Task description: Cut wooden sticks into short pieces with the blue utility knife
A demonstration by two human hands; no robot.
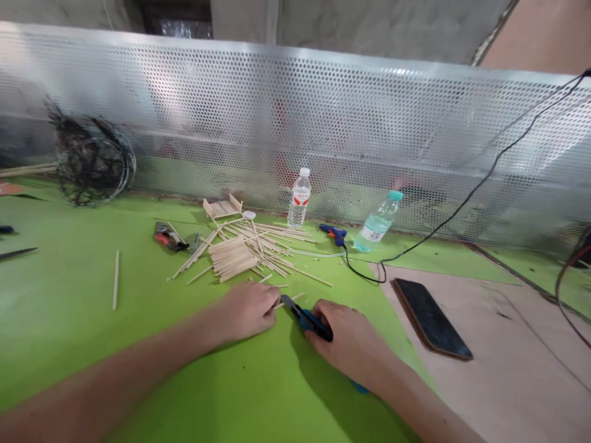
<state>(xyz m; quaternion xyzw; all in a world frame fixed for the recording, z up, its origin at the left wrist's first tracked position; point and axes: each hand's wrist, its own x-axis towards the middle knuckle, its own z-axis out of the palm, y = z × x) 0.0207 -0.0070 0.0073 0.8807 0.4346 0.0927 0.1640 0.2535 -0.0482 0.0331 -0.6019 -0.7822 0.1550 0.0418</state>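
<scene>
My right hand (344, 329) is closed round a blue and black utility knife (310, 320), its blade pointing up and left. The blade tip lies at a thin wooden stick (292, 299). My left hand (253, 307) is closed, its fingers pinching the left end of that stick against the green table. Just beyond my hands, a heap of loose wooden sticks (277, 243) spreads out around a flat panel of sticks laid side by side (232, 258). Behind the heap stands a small structure built of sticks (223, 208).
A blue hot glue gun (333, 232) trails a black cable. A clear water bottle (299, 200) stands near the perforated metal screen (207, 111); a green-tinted bottle (378, 223) leans. A phone (430, 317) lies right. Red-handled pliers (170, 237), a single stick (116, 280) and tangled wire (92, 157) are left.
</scene>
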